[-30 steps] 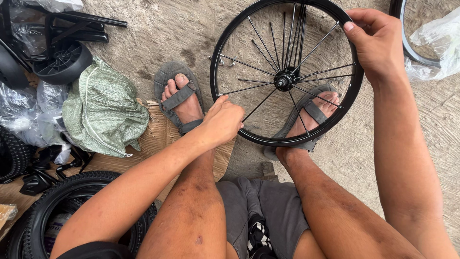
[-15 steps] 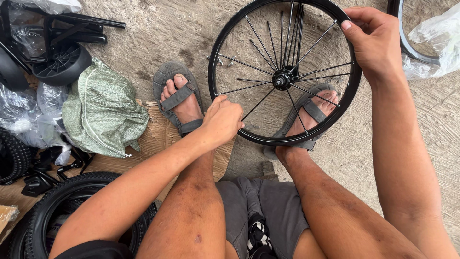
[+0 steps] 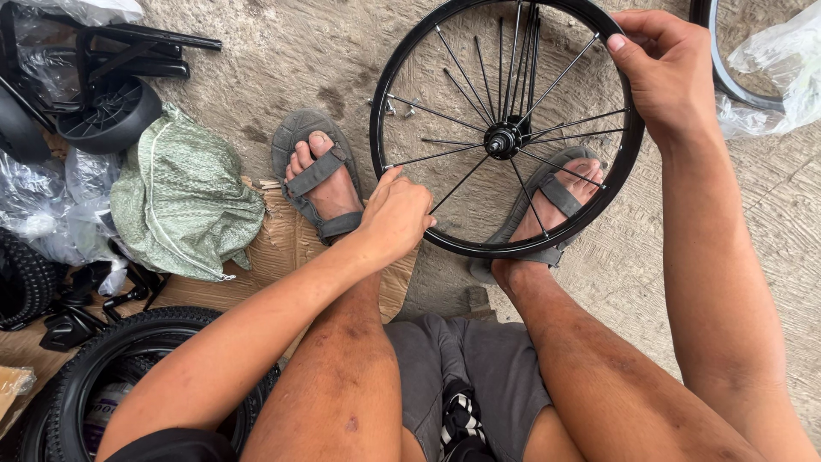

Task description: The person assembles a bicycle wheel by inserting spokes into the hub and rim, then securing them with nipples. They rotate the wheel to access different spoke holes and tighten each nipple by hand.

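Shorts: nearest to us, our grey shorts (image 3: 479, 376) sit between our bare knees.
Tyre: at our lower left lies a knobbly black tyre (image 3: 94, 376), flat on a sheet of cardboard (image 3: 274, 257).
Left hand: our left hand (image 3: 395, 214) is curled at the lower left edge of the wheel rim, fingers closed near a spoke; we cannot tell what the fingertips pinch, as the back of the hand hides them.
Wheel: the black spoked wheel (image 3: 445, 240) stands before us, its lower rim resting against our right sandal (image 3: 547, 205), hub (image 3: 502, 139) near the middle.
Left foot: our left sandal (image 3: 315, 175) lies just beside the wheel, partly on the cardboard.
Right hand: our right hand (image 3: 667, 73) is clamped over the upper right of the rim, fingers wrapped round it.
Sack: a green woven sack (image 3: 180, 201) lies crumpled further left.
Far left: black plastic parts (image 3: 103, 81) and clear plastic wrap (image 3: 43, 201) sit beyond it.
Far right: another rim (image 3: 727, 81) and clear plastic bag (image 3: 782, 64) lie on the concrete floor (image 3: 291, 51).
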A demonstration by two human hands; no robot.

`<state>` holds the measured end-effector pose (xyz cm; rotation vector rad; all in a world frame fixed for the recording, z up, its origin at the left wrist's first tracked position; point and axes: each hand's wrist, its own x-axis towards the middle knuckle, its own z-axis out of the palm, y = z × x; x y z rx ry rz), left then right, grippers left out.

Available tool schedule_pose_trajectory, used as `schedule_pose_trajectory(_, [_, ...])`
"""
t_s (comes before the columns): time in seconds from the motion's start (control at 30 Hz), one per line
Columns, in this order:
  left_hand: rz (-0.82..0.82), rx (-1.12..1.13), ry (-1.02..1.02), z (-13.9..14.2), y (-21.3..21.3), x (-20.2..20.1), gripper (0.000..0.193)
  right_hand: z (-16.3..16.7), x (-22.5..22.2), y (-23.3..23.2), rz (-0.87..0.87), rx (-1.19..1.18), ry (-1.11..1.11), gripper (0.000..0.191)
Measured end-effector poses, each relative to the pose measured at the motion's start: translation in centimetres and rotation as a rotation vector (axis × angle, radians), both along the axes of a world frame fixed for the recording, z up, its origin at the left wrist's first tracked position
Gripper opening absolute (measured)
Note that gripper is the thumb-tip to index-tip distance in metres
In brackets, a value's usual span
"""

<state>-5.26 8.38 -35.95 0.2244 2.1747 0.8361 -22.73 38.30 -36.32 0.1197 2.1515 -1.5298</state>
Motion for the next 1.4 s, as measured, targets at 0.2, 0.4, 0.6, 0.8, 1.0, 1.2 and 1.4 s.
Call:
schedule_pose_trajectory(0.2, [-0.011, 0.049, 0.227, 0.29, -0.18, 0.22, 0.025, -0.35, -0.03, -0.02, 0.0, 0.01, 0.011, 0.025])
schedule_pose_trajectory(0.4, [-0.072, 0.07, 0.067, -0.41, -0.54, 0.11, 0.012, -0.37, 0.05, 0.15, -0.016, 0.006, -0.01, 0.022])
schedule_pose_trajectory(0.6, [0.031, 0.091, 0.076, -0.26, -0.6, 0.23, 0.015, -0.51, 0.05, 0.18, -0.025, 0.015, -0.015, 0.021])
schedule_pose_trajectory(0.8, [-0.014, 0.076, 0.195, 0.3, -0.28, 0.32, 0.02, -0.67, 0.41, 0.37, -0.05, 0.035, -0.019, 0.022])
schedule_pose_trajectory(1.0, [-0.043, 0.048, 0.252, 0.07, -0.57, 0.43, 0.026, -0.68, 0.55, 0.55, -0.031, 0.017, 0.003, 0.021])
schedule_pose_trajectory(1.2, [-0.015, 0.057, 0.123, -0.47, -0.58, 0.3, 0.004, -0.58, 0.53, 0.54, -0.027, 0.006, 0.012, 0.023])
schedule_pose_trajectory(1.4, [0.026, 0.008, 0.138, -0.17, -0.35, 0.25, 0.014, -0.64, 0.59, 0.44, -0.02, 0.029, 0.022, 0.024])
